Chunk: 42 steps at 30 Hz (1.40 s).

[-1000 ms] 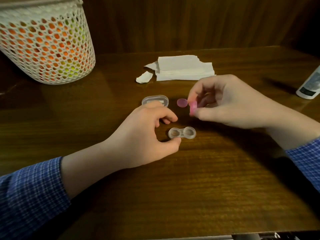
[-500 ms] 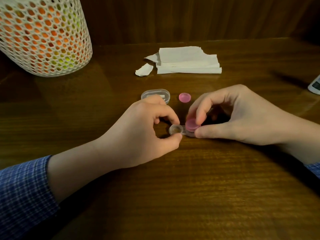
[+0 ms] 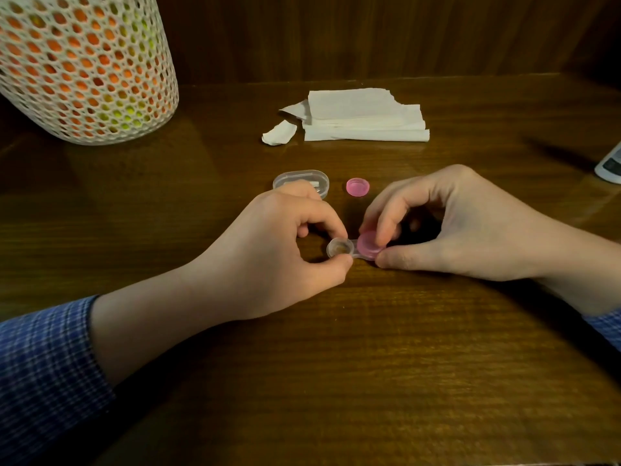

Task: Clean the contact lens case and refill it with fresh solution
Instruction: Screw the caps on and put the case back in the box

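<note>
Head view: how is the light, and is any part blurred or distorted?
Head view: dim, warm light; dark shadow under the right hand; soft sheen on the table near the mesh basket; wide-angle bending at the basket; the lens case looks slightly soft.

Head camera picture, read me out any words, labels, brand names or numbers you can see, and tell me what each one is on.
None can be read.
White bottle at the right edge: a dark label patch, too blurred and cut off to read.
Pink caps, lens case, clear oval box, tissues, mesh basket: no text visible.
</note>
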{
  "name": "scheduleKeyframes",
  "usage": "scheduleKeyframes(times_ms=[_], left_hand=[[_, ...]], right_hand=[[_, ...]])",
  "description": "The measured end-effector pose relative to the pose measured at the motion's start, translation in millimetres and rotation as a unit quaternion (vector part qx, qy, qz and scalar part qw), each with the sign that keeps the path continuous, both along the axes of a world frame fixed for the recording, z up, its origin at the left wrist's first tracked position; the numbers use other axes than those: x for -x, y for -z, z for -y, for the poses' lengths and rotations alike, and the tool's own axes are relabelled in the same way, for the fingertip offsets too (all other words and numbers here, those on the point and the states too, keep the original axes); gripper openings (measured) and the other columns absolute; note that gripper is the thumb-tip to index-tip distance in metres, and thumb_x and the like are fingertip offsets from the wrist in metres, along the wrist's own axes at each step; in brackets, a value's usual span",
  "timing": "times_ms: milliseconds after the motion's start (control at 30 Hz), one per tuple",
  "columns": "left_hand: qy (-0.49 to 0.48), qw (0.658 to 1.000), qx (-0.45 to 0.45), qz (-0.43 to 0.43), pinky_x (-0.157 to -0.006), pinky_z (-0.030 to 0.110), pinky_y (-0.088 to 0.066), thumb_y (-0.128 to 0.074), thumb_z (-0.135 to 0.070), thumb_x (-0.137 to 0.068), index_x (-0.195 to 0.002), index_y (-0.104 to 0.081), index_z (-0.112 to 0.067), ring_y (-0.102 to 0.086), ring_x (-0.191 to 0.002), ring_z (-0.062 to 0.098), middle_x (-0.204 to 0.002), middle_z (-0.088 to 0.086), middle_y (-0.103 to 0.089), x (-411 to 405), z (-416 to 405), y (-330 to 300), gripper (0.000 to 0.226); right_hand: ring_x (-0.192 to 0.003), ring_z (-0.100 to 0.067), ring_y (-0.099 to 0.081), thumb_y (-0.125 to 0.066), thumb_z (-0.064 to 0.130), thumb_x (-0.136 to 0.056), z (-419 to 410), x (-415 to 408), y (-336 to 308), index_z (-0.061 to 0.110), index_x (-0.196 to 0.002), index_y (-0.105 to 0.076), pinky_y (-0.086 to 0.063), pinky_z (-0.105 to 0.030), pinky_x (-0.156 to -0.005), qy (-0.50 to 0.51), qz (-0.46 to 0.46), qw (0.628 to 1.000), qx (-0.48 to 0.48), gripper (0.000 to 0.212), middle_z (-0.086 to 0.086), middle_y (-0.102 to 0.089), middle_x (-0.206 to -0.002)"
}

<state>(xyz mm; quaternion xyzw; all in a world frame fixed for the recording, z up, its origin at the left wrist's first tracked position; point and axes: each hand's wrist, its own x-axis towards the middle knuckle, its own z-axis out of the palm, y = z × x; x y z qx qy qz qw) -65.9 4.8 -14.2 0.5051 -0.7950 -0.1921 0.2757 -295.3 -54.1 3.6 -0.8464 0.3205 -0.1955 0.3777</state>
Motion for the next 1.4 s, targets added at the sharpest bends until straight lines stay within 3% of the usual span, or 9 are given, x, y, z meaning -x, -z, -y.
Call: scheduleKeyframes(times_ms=[133,400,600,733,933,1167,1400], left_hand=[[-0.002,1.0,-0.001,-0.001,-0.077,0.037,-0.053,-0.074,-0.037,-0.083,-0.099,-0.079,-0.03,-0.057,-0.091,0.011,-0.097,-0.011,-0.064,0.0,0.7,0.8,0.018],[0.003,1.0,-0.006,-0.009,-0.077,0.035,-0.054,-0.072,-0.038,-0.082,-0.099,-0.079,-0.029,-0.057,-0.091,0.008,-0.095,-0.013,-0.064,-0.3,0.8,0.0,0.02],[-0.003,1.0,-0.01,-0.003,-0.076,0.037,-0.054,-0.073,-0.038,-0.082,-0.099,-0.079,-0.03,-0.057,-0.091,0.011,-0.097,-0.012,-0.064,0.0,0.9,0.0,0.019],[-0.001,1.0,-0.008,-0.005,-0.075,0.036,-0.054,-0.077,-0.034,-0.084,-0.099,-0.079,-0.029,-0.057,-0.09,0.01,-0.096,-0.012,-0.064,-0.5,1.2,0.4,0.016],[0.0,1.0,-0.012,-0.006,-0.075,0.037,-0.054,-0.072,-0.04,-0.081,-0.099,-0.079,-0.031,-0.057,-0.09,0.009,-0.095,-0.013,-0.064,-0.3,1.4,-0.2,0.021],[-0.001,1.0,-0.012,-0.003,-0.076,0.038,-0.054,-0.069,-0.043,-0.079,-0.098,-0.079,-0.031,-0.058,-0.091,0.009,-0.096,-0.013,-0.064,0.2,1.2,-2.0,0.025],[0.006,1.0,-0.002,0.002,-0.074,0.017,-0.047,-0.069,-0.043,-0.08,-0.1,-0.078,-0.032,-0.056,-0.094,0.003,-0.094,-0.018,-0.063,-1.1,1.9,-1.6,0.025]], right_hand=[[-0.087,-0.016,-0.07,-0.085,0.029,-0.074,1.4,0.7,-0.4,0.03,-0.083,-0.08,-0.059,-0.043,-0.078,-0.003,-0.004,1.0,-0.002,0.011,0.013,-0.077,-0.101],[-0.092,-0.019,-0.072,-0.084,0.03,-0.073,2.1,1.4,-2.7,0.028,-0.086,-0.08,-0.06,-0.048,-0.084,-0.008,-0.014,1.0,0.003,0.014,0.013,-0.078,-0.101],[-0.089,-0.014,-0.071,-0.082,0.049,-0.066,-3.4,-3.0,-1.6,0.034,-0.078,-0.077,-0.059,-0.046,-0.081,0.014,0.002,1.0,0.022,0.019,0.009,-0.076,-0.091],[-0.089,-0.016,-0.072,-0.082,0.043,-0.07,-3.0,-1.5,-2.3,0.03,-0.084,-0.08,-0.061,-0.045,-0.082,0.006,0.003,1.0,0.025,0.02,0.009,-0.078,-0.091],[-0.094,-0.016,-0.072,-0.079,0.023,-0.079,-3.3,0.5,-0.1,0.022,-0.095,-0.081,-0.059,-0.033,-0.083,-0.03,-0.009,0.997,0.066,0.016,0.007,-0.078,-0.096],[-0.093,-0.017,-0.072,-0.08,0.03,-0.079,-1.6,0.2,1.4,0.026,-0.093,-0.082,-0.059,-0.034,-0.081,-0.024,-0.015,0.997,0.078,0.015,0.01,-0.077,-0.095],[-0.097,-0.011,-0.072,-0.081,0.031,-0.078,-2.7,-1.1,0.7,0.028,-0.091,-0.082,-0.058,-0.027,-0.086,-0.025,-0.014,0.996,0.086,0.013,0.013,-0.076,-0.102]])
